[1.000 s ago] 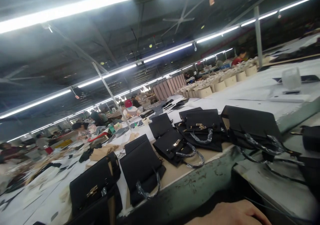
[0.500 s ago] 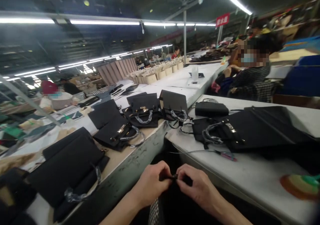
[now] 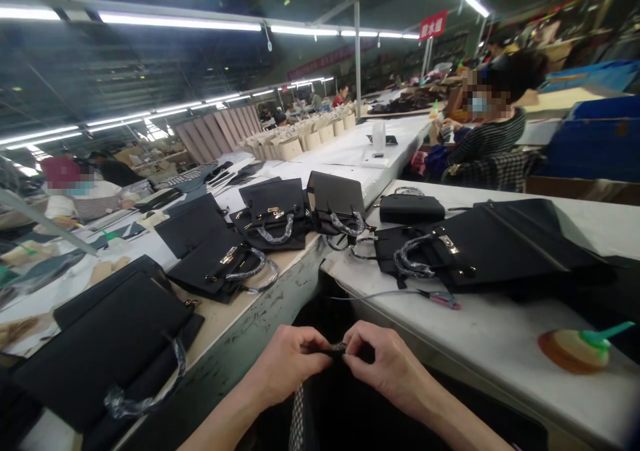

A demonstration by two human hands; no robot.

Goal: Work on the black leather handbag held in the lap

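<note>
In the gap between the two tables, my left hand (image 3: 287,364) pinches one end of a small dark strip (image 3: 338,348) between thumb and fingers. The other end is pinched by my right hand (image 3: 385,364), close beside the left. A glossy, crinkled bit shows on the strip, but its kind is unclear. Black material fills the shadow below my hands. To the left, a black handbag (image 3: 113,334) lies with its plastic-wrapped handle towards me. Another black handbag (image 3: 480,247) with a gold clasp rests on the right table.
A pink-handled tool (image 3: 445,299) with a cable lies on the right table (image 3: 480,344). Nearer stands a bottle of amber liquid (image 3: 575,352) with a green nozzle. Several black bags line the left table. A co-worker in stripes (image 3: 500,134) sits at the back right.
The view has turned slightly right, so the bags sit further left. My hands remain pinched together, and a bit more of the strip shows between them.
</note>
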